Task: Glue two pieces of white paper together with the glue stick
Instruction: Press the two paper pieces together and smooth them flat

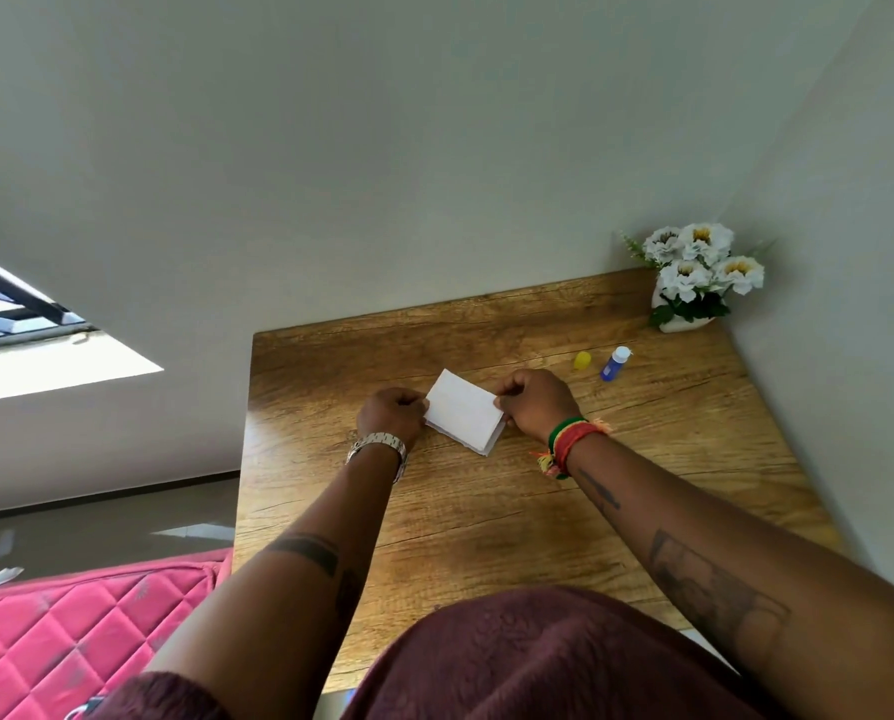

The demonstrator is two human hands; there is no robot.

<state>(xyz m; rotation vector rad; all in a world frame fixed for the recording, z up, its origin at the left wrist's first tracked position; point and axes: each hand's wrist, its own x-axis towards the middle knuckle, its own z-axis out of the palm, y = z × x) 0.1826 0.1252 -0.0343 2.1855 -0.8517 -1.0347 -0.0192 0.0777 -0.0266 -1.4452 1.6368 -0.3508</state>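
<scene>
White paper [463, 413], two pieces stacked with their lower edges slightly offset, lies on the wooden table [486, 511] at its middle. My left hand [390, 415] pinches the stack's left edge. My right hand [536, 402] grips its right edge. A blue glue stick [614, 363] with a white tip lies uncapped to the right of my right hand. Its yellow cap [582, 360] rests just left of it, apart from both hands.
A white pot of white flowers [694, 278] stands in the table's far right corner against the wall. A pink quilted mattress [71, 641] lies on the floor to the left of the table.
</scene>
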